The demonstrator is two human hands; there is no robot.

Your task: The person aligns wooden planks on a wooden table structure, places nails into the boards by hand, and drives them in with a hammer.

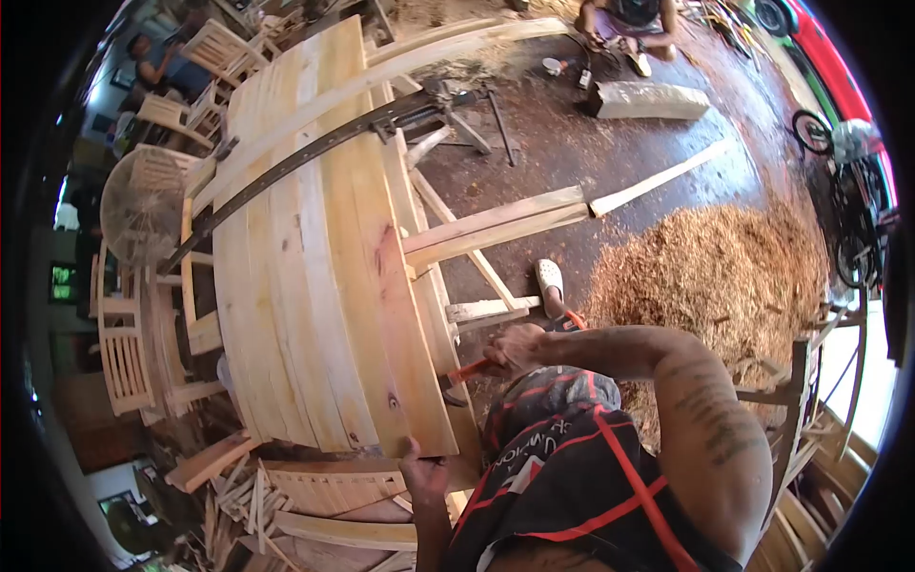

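A wide panel of pale boards (305, 286) laid side by side stretches in front of me, with a long metal bar clamp (315, 157) across its far part. My right hand (518, 349) is wrapped round the orange handle of a hammer (469, 372). The hammer's dark head is low beside the panel's right edge, close to the near corner. At that near end, my left hand (424, 474) grips the edge with the thumb uppermost; its other fingers are mostly hidden.
Wooden legs and struts (477, 257) stick out to the right of the panel. A heap of wood shavings (705, 276) covers the floor at right. Beyond it lies a squared timber (651, 99), near a seated person (629, 29). Slatted chair parts (124, 357) and a fan (148, 205) stand left.
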